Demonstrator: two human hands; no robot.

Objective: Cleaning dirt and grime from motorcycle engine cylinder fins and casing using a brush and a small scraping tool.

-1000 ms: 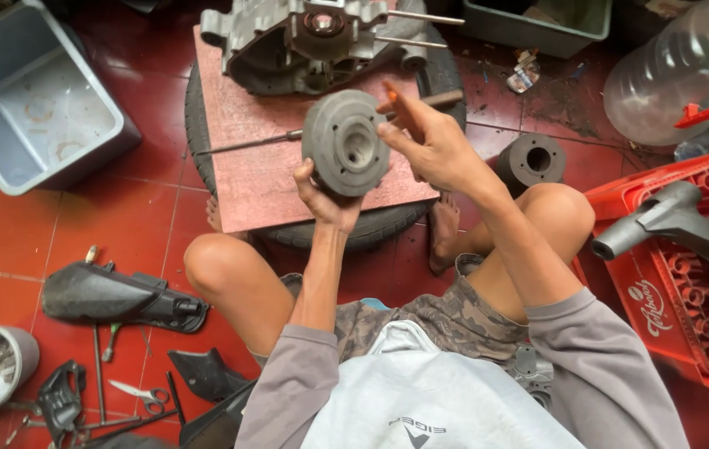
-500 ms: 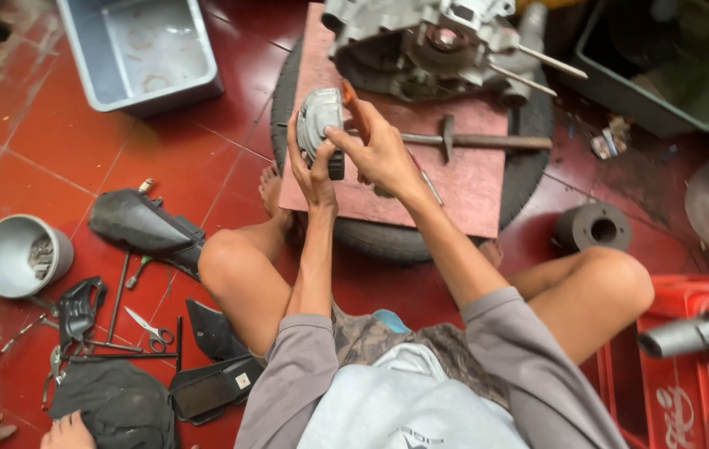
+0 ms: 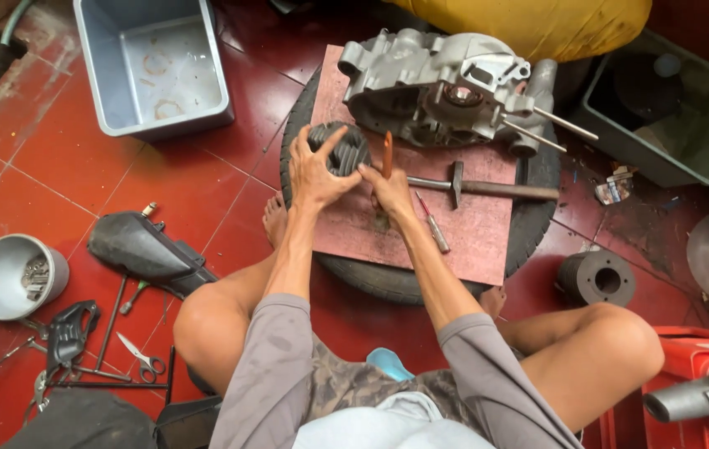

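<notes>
Whereas a second ago the finned cylinder (image 3: 339, 150) was lifted up close in both hands, it now sits down on the red board (image 3: 471, 241) laid over a tyre (image 3: 371, 278), just in front of the grey engine crankcase (image 3: 438, 87). That lowering puts the part on a firm surface, so I judge the work has shifted from inspecting it to working on it with a tool. A hammer (image 3: 471, 185) lies on the board to the right, a small screwdriver (image 3: 433, 223) below it. The left hand (image 3: 317, 175) clasps the cylinder, fingers spread over its fins. The right hand (image 3: 389, 189) pinches an orange-handled tool (image 3: 387, 154) upright beside the cylinder.
</notes>
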